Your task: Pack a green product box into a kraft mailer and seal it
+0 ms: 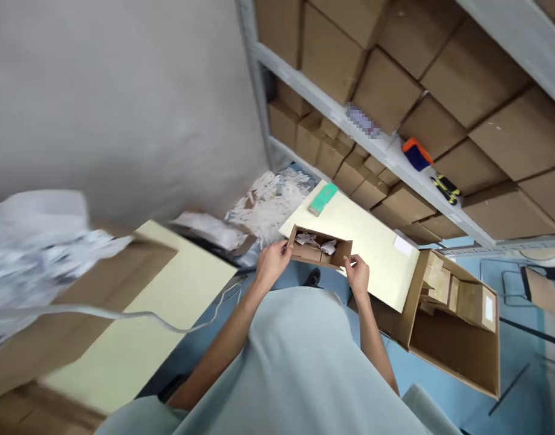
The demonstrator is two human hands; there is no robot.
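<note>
Small open brown cardboard box (312,254) held between both hands, over near edge of pale yellow flat board (377,241).

The box is gripped at its left end by the left hand (272,264), fingers curled round the rim. Its right end is pinched at the corner by the right hand (358,275), fingers closed on the cardboard. The box is thus found between the two hands, touched by both, just ahead of the person's pale shirt. Crumpled white paper packets (328,246) are seen inside it. A green rectangular block (323,199) is laid at the board's far end, well apart from the hands. A large open brown cardboard carton (459,350) holding smaller boxes is set near the right hand, on its right. A heap of white packets (271,202) is noted on the floor beyond, beside grey metal shelving (314,99) stacked with brown cartons.
</note>
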